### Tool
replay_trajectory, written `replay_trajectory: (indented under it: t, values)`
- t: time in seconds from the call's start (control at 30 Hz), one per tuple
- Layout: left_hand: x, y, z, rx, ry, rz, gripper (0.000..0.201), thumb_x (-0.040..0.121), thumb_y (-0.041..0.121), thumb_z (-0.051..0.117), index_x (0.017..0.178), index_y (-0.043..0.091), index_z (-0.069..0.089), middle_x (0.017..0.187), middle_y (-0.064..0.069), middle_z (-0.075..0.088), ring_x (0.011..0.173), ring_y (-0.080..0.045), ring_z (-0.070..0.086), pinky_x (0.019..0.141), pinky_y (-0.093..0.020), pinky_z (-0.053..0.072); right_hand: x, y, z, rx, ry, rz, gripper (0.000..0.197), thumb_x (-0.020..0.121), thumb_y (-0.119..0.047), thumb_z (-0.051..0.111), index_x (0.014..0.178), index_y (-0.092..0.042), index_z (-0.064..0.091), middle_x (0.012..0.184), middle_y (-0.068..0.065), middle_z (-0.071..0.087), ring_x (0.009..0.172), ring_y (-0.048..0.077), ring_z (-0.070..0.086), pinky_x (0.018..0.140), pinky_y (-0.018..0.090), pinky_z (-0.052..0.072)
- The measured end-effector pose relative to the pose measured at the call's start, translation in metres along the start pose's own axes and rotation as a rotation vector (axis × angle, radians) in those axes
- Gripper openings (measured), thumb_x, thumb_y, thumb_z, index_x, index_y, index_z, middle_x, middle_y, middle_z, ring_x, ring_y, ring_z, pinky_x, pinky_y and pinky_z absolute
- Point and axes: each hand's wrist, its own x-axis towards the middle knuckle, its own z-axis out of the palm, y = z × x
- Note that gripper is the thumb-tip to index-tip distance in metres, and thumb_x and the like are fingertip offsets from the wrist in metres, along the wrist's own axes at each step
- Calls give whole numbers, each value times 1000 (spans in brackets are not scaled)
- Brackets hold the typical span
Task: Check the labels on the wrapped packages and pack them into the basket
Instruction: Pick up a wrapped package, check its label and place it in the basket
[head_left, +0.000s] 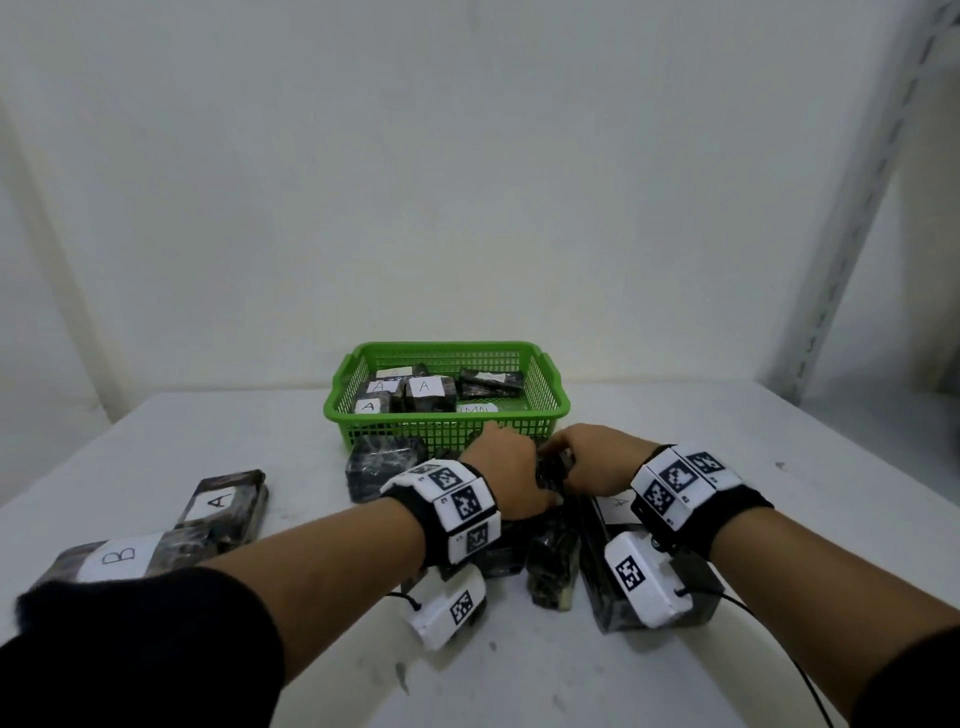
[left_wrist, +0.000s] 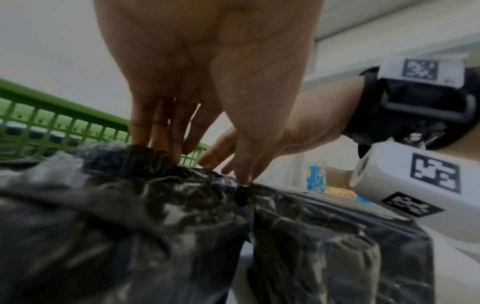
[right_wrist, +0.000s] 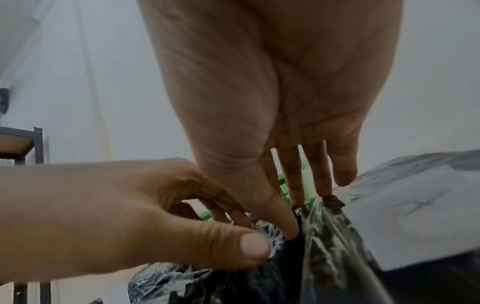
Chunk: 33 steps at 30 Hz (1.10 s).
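A green mesh basket (head_left: 545, 410) stands at the table's middle and holds several black wrapped packages, some with white "A" labels (head_left: 425, 386). Just in front of it lies a pile of black wrapped packages. Over the pile my left hand (head_left: 519, 467) and right hand (head_left: 576, 462) meet on one dark wrapped package (head_left: 553, 470). In the left wrist view my left fingers (left_wrist: 166, 148) and thumb pinch its crinkled top (left_wrist: 155, 205). In the right wrist view my right hand (right_wrist: 297, 218) pinches the same wrapping (right_wrist: 319, 236). Its label is hidden.
A package labelled "A" (head_left: 223, 504) and one labelled "B" (head_left: 114, 558) lie at the left of the table. Another wrapped block (head_left: 382, 462) sits left of my hands. A labelled package (head_left: 618, 509) lies under my right wrist. A metal shelf upright (head_left: 857, 208) rises at the right.
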Motion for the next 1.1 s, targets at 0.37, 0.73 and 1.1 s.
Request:
replay_trajectory:
  t: [0.37, 0.73, 1.1]
  values:
    - [8, 16, -1, 0, -102, -169, 40, 90, 55, 52, 83, 15, 54, 94, -7, 62, 116, -34, 41, 92, -42, 39, 5, 11, -4, 109, 16, -52, 48, 89, 1, 61, 130, -21, 72, 125, 2, 74, 112, 21, 69, 97, 32, 55]
    - [2, -10, 7, -360, 118, -317, 53, 74, 53, 65, 121, 30, 60, 112, 1, 66, 119, -29, 51, 106, -48, 31, 9, 25, -3, 281, 33, -20, 68, 86, -7, 75, 149, -23, 53, 144, 2, 59, 116, 17, 61, 93, 26, 50]
    - [-18, -39, -12, -1033, 255, -185, 34, 89, 3, 63, 120, 15, 66, 92, 5, 79, 59, -10, 66, 60, -25, 56, 10, 17, -3, 210, 24, -89, 73, 75, -17, 91, 139, -25, 55, 132, -2, 62, 119, 20, 61, 100, 33, 50]
